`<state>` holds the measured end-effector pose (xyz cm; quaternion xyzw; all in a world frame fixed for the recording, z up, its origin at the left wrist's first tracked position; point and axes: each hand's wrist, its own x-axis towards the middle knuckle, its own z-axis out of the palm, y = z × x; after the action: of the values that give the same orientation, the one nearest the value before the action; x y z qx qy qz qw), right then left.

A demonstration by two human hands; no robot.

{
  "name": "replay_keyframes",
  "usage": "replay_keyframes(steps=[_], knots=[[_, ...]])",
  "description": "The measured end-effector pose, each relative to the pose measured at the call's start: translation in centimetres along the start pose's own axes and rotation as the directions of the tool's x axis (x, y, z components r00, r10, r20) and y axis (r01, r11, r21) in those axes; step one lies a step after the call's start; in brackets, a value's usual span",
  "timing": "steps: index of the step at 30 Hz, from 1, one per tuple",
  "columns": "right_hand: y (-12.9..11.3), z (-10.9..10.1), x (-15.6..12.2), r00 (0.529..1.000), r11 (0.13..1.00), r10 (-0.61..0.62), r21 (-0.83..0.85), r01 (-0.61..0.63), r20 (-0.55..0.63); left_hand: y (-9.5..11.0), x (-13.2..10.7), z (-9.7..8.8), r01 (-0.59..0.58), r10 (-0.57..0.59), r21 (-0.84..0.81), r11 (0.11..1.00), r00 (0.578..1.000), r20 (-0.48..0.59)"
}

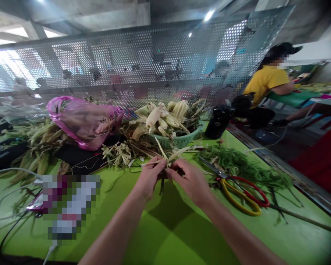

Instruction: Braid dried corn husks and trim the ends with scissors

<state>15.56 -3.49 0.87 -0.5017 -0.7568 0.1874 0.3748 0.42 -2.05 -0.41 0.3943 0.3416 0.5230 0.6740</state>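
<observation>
Head view: left hand (pixel 152 173) and right hand (pixel 189 177) pinch pale strips (pixel 178 152), partly hidden by fingers (pixel 159 166).

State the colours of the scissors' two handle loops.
One red, one yellow on the scissors; clearest in the head view.

Scissors (pixel 223 176), heaped husks (pixel 42 138) and a perforated partition (pixel 127 66) suggest a workshop.

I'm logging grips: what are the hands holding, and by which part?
Pale plant strips, pinched near where they cross, by the left hand and the right hand together; their loose ends stick out above the fingertips.
</observation>
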Motion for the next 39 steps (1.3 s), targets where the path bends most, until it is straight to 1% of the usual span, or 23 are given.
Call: replay_keyframes(steps=[2,6,11,15,18,20,21,23,25,29,31,35,37,39], knots=[[0.2,0.3,0.1,0.999,1.0,0.008,0.003,-0.008,0.042,0.0,0.0,0.1,-0.01,0.011,0.026,1.0,1.0,-0.019],[0.4,0.4,0.4,0.998,0.998,-0.055,-0.03,0.056,0.026,0.0,0.0,0.3,0.016,-0.013,0.039,0.999,0.998,-0.062],[-0.2,0.0,0.5,0.992,0.989,-0.118,-0.087,0.12,0.035,0.3,-0.2,0.7,0.116,-0.124,-0.09,0.989,0.989,-0.081],[-0.3,-0.2,0.3,0.989,0.986,-0.141,-0.08,0.144,0.041,0.6,-0.5,0.8,0.126,-0.136,-0.146,0.981,0.989,-0.06],[0.1,-0.3,0.4,0.996,0.996,-0.083,-0.038,0.085,0.039,0.6,-0.3,0.4,0.089,-0.091,-0.069,0.994,0.996,-0.015],[0.5,-0.4,0.6,0.999,0.995,-0.015,0.104,0.01,0.047,0.5,-0.2,0.1,0.034,-0.035,0.019,0.999,0.999,0.016],[0.7,-0.4,0.7,0.999,0.977,0.023,0.21,-0.033,0.049,0.5,-0.1,-0.1,0.008,-0.009,0.06,0.998,1.0,0.028],[0.9,-0.4,0.9,0.994,0.904,0.103,0.412,-0.111,0.042,0.5,0.0,-0.2,-0.031,0.024,0.133,0.991,0.998,0.055],[1.1,-0.4,1.0,0.983,0.837,0.183,0.523,-0.162,0.013,0.5,-0.1,-0.1,-0.046,0.027,0.206,0.978,0.995,0.099],[1.1,-0.3,0.9,0.96,0.77,0.28,0.599,-0.22,-0.007,0.7,-0.2,0.3,-0.034,-0.018,0.321,0.947,0.987,0.157],[1.1,-0.3,0.9,0.95,0.731,0.312,0.64,-0.235,-0.007,0.7,-0.3,0.4,-0.034,-0.023,0.332,0.943,0.986,0.166],[1.1,-0.4,1.0,0.928,0.643,0.373,0.727,-0.243,-0.02,1.0,-0.6,0.6,-0.061,0.003,0.318,0.946,0.984,0.18],[1.0,-0.6,1.1,0.929,0.64,0.369,0.724,-0.257,0.003,1.0,-0.6,0.7,-0.072,0.009,0.331,0.941,0.982,0.186],[0.9,-0.9,1.1,0.935,0.645,0.352,0.711,-0.282,0.052,1.1,-0.6,0.7,-0.083,0.009,0.363,0.928,0.98,0.199]])
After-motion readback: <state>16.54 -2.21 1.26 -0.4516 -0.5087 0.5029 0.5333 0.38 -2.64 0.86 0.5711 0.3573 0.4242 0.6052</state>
